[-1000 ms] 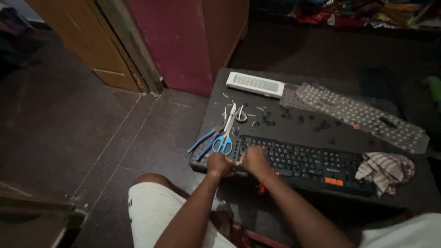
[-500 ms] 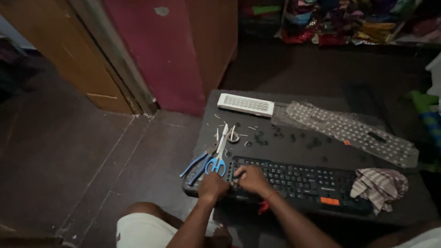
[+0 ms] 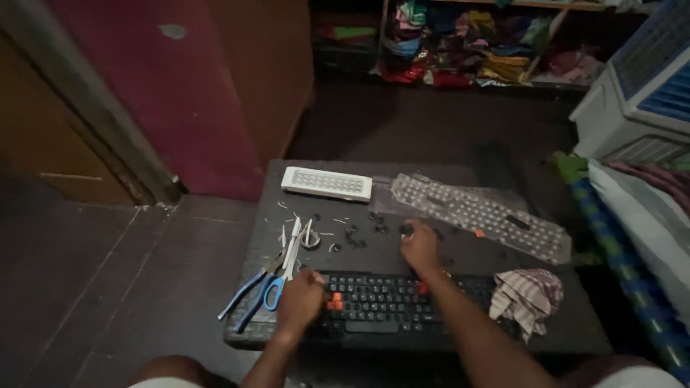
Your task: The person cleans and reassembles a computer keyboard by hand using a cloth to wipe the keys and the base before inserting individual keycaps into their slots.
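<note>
Head view: the left hand (image 3: 300, 300) rests curled on the black keyboard's (image 3: 388, 305) left end, at the table's (image 3: 460, 179) near edge. The right hand (image 3: 419, 246) reaches beyond it, fingers seemingly pinching a small dark keycap (image 3: 407, 231).

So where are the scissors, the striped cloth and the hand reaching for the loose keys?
scissors (image 3: 274, 290), head view, blue handle loop.
striped cloth (image 3: 528, 294), head view, its crumpled middle.
right hand (image 3: 419, 246), head view, back of hand.
</note>
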